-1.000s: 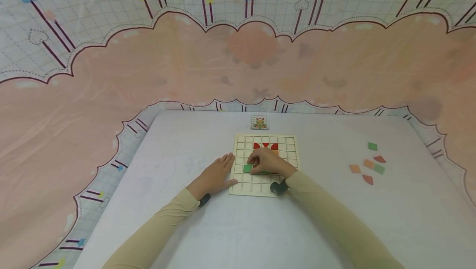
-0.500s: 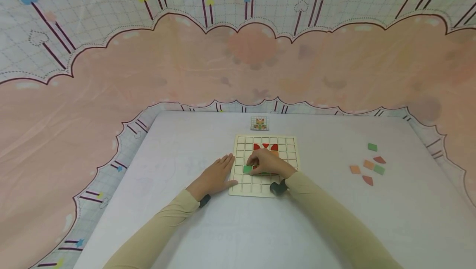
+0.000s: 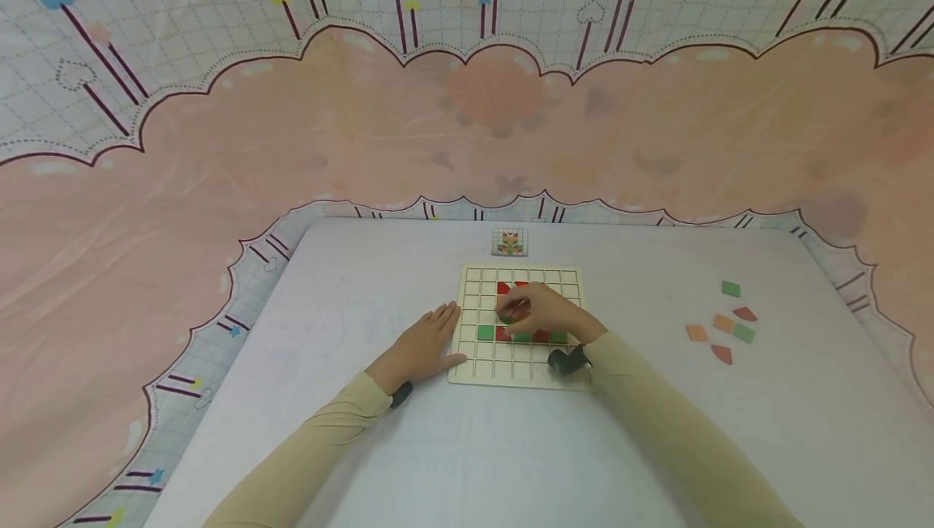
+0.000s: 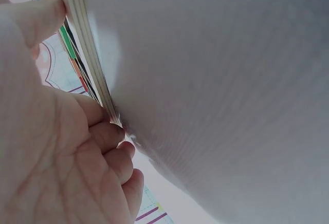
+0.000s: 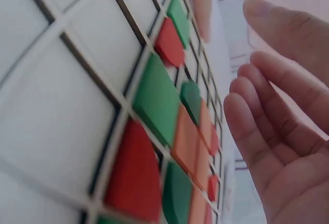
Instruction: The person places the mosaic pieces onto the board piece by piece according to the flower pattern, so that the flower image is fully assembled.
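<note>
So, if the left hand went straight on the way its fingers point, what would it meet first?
The gridded board: the left hand rests at its left edge, seemingly touching. Whether it would push the board or slide over it is unclear.

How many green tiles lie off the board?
2, right of the board: one green tile farthest back, another just nearer than the farther red tile. Sleeves could hide more.
</note>
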### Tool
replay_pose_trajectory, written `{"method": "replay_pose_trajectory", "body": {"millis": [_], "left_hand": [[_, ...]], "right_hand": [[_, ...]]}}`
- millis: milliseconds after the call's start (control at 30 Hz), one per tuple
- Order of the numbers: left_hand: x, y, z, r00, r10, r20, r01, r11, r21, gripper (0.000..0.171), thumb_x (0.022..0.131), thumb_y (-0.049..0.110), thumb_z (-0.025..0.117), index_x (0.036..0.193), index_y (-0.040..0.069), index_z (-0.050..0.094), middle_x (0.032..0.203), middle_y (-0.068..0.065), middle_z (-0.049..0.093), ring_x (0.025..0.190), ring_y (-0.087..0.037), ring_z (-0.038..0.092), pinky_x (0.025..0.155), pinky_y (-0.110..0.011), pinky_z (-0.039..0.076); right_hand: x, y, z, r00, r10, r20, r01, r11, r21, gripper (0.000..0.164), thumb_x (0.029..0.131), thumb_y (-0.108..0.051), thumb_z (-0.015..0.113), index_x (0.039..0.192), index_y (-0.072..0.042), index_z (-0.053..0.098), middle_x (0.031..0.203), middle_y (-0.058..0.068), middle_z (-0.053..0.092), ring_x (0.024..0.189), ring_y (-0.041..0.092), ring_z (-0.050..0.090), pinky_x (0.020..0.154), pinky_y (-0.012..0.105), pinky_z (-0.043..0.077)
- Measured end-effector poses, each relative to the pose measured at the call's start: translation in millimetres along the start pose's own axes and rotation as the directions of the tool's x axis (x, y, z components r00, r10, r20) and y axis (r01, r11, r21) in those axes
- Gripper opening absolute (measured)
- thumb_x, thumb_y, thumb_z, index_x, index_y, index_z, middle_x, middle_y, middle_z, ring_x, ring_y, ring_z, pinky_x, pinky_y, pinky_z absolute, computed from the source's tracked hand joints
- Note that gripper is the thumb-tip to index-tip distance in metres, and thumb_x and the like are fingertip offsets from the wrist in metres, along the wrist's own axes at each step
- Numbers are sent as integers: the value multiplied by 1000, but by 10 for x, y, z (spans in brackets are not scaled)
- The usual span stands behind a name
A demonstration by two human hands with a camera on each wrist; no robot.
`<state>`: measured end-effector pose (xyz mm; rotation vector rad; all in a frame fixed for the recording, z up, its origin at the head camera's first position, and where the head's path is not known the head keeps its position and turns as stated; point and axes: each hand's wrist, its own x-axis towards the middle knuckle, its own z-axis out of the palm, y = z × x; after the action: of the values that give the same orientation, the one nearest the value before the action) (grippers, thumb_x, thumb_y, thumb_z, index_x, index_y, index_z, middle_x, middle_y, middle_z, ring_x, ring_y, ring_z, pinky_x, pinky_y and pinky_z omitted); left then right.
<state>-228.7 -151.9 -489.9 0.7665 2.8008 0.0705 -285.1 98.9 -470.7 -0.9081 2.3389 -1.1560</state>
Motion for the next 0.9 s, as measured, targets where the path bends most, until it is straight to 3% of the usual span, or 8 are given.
{"method": "replay_pose_trajectory", "body": {"millis": [133,400,667,900], "left_hand": [[1,-5,10,1000,0,1,0,1000,-3,84,93,54,46,149,-2,18,156,-17,18,145,-30,19,118,-41,23],[7,-1,10,1000,-5,1,5,1000,6,84,93,54,46,149,-1,18,156,-17,19,145,-30,19,118,-42,23],[-3,-2,9,1000,-2,1,2,1000,6,83,93,54,46,149,-2,18,156,-17,19,145,-30,20,118,-41,23],[-5,0,16,1000,-1,-1,1,1000,25,84,93,55,45,148,-2,18,156,-17,19,145,-30,20,118,-41,23]], "right_hand": [[-101,-7,-107,1000,9,-14,-9,1000,1,36,79,-13,76,112,-3,67,109,13,68,95,21,65,87,30,55],[-339,14,-363,995,-63,-77,60,997,-42,33,79,-7,74,110,3,66,107,18,66,97,29,64,90,41,54],[-624,74,-625,990,-22,-139,15,998,-56,34,80,-9,74,110,3,65,110,19,66,101,30,63,92,39,53],[-903,162,-821,979,-48,-198,27,994,-109,30,79,-3,73,108,1,66,109,21,65,98,25,63,89,33,54]]}}
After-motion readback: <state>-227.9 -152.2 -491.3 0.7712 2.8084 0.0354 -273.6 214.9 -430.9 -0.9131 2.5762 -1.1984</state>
